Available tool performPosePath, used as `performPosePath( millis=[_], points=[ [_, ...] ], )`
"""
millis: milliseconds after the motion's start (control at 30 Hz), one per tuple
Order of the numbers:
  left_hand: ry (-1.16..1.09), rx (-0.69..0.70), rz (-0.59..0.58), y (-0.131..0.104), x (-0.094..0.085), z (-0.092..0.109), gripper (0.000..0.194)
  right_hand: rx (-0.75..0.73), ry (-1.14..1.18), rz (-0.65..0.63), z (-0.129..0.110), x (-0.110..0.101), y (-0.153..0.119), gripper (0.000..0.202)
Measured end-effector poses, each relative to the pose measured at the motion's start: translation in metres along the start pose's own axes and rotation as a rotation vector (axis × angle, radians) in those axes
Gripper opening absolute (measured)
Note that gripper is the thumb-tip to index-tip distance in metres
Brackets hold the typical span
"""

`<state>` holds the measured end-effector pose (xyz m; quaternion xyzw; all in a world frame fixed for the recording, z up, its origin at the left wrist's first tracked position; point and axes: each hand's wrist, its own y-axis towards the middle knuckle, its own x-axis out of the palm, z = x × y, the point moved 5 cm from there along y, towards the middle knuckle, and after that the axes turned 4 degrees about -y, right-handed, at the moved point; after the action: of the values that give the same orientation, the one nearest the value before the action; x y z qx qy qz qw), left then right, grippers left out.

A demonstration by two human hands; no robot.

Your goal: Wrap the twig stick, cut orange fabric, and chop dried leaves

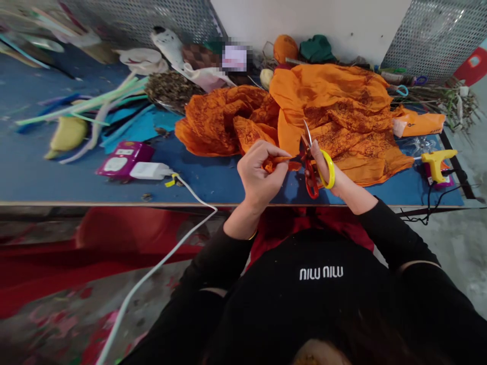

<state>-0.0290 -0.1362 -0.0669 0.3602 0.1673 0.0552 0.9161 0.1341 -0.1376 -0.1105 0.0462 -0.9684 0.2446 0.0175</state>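
Much orange cloth [352, 137] lies beyond left hand [258, 170] pinching fabric [280, 165], right hand [338, 178] gripping scissors [308, 165].

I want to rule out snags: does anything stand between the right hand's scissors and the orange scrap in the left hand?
Nothing visible does. The scissors, in the right hand, are close beside the orange scrap pinched by the left hand; the larger orange fabric lies beyond both hands.
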Motion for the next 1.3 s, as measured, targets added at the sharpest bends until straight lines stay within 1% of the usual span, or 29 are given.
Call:
performPosePath(
  millis=[200,333,467,533,633,733,833,967,1133,1300],
  points=[
    [-0.008,-0.004,-0.013,-0.001,0.000,0.001,0.012,-0.043,-0.067,0.076,-0.007,0.001,-0.003,0.063],
    [-0.027,0.015,0.036,0.001,-0.006,0.000,0.013,-0.077,-0.083,0.084,-0.004,-0.003,-0.005,0.059],
    [-0.004,-0.045,0.070,0.003,-0.011,-0.004,0.014,-0.116,-0.059,0.077,0.001,-0.009,-0.007,0.050],
    [-0.013,-0.054,0.085,0.004,-0.013,-0.004,0.014,-0.095,-0.038,0.071,0.005,-0.011,-0.011,0.045],
    [-0.091,-0.016,0.133,0.006,-0.019,-0.001,0.013,-0.018,0.021,0.022,0.013,-0.011,-0.020,0.042],
    [-0.192,0.034,0.209,0.009,-0.025,-0.001,0.013,0.030,0.071,-0.039,0.017,-0.010,-0.032,0.048],
    [-0.268,0.085,0.278,0.013,-0.030,-0.001,0.020,0.053,0.090,-0.067,0.018,-0.008,-0.039,0.051],
    [-0.316,0.102,0.275,0.015,-0.031,0.001,0.023,0.048,0.069,-0.059,0.014,-0.005,-0.035,0.049],
    [-0.308,0.119,0.244,0.010,-0.031,0.004,0.023,0.018,0.013,0.009,0.006,-0.001,-0.021,0.059],
    [-0.284,0.108,0.220,0.005,-0.031,0.002,0.021,-0.008,-0.008,0.000,-0.001,0.004,-0.016,0.067]
  ],
)
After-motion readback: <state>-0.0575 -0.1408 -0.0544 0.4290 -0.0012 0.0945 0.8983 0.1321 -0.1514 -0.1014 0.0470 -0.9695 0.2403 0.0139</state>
